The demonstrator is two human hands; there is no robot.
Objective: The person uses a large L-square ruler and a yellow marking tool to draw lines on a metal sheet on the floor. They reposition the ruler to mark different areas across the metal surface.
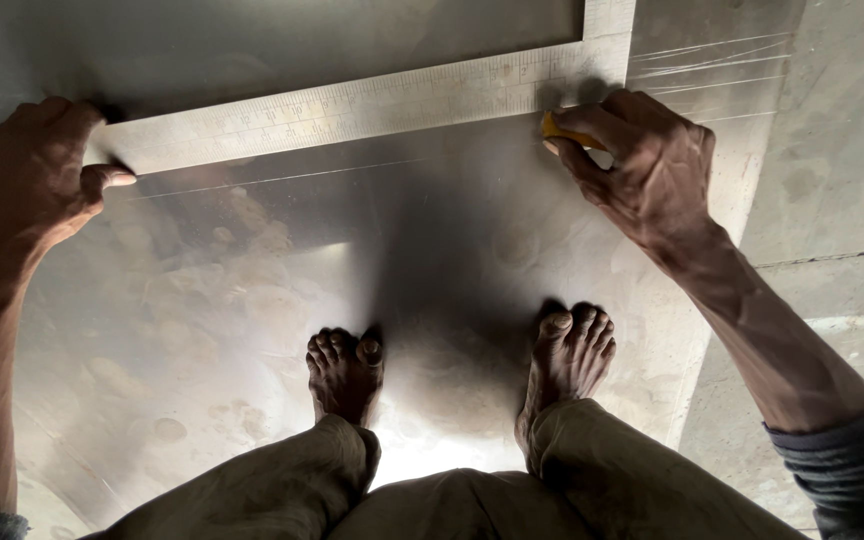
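A long steel square ruler [352,105] lies across a shiny metal sheet [252,300], its short arm running up at the top right. My left hand [37,170] presses down on the ruler's left end. My right hand [642,165] grips a small yellow marking tool [564,133], whose tip rests against the ruler's lower edge near the corner. A thin scribed line runs along the sheet just below the ruler. I squat on the sheet, both bare feet flat on it.
My left foot [344,370] and right foot [567,360] stand mid-sheet, knees in khaki trousers below. A bare concrete floor [832,200] borders the sheet's right edge. Smudged marks cover the sheet at the left.
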